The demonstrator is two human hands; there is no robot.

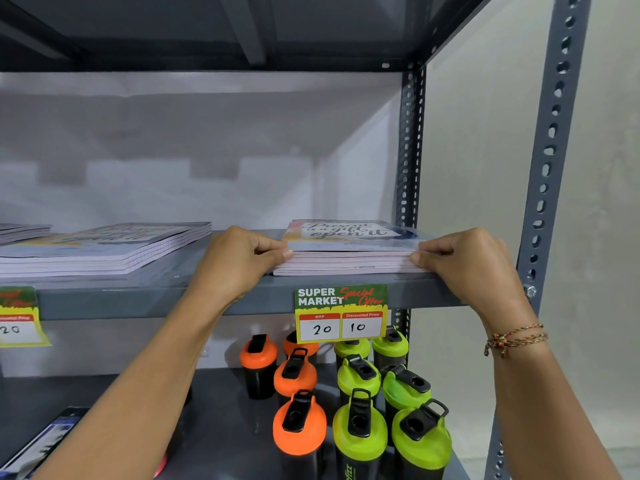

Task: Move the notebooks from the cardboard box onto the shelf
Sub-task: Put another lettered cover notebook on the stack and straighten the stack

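A stack of notebooks [349, 244] with pastel lettered covers lies flat at the right end of the grey metal shelf [166, 299]. My left hand [239, 261] grips the stack's left edge, thumb against the spines. My right hand [467, 261] pinches its right front corner. A second notebook stack [104, 251] rests further left on the same shelf, and the edge of a third stack [20, 232] shows at the far left. The cardboard box is out of sight.
A price tag [341, 313] reading 20 and 10 hangs from the shelf lip below the held stack; another tag [17, 317] hangs at left. Orange shaker bottles [294, 375] and green shaker bottles [391, 403] crowd the lower shelf. A slotted upright [550, 150] stands at right.
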